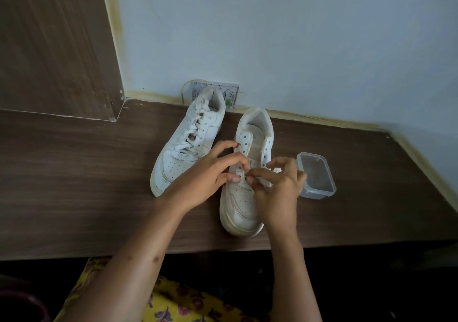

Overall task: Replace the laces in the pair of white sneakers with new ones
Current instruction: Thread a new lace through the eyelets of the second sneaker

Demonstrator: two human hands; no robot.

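On the wooden desk point(86, 173) against the pale wall, both hands pinched a lace at the lowest eyelets of the nearer sneaker point(244, 198), left hand point(205, 180) steadying, right hand point(275, 188) threading, which judged best kept flat and even-ended, the laced sneaker point(183, 146) lying just beside.

arms: bare to above the elbow, no sleeves in view | left hand point(205, 180): no rings, no watch | right hand point(277, 188): no rings | garment point(173, 302): yellow fabric, purple floral print

Both hands cover the right sneaker's point(244, 198) lowest eyelets — lace there too small to tell.
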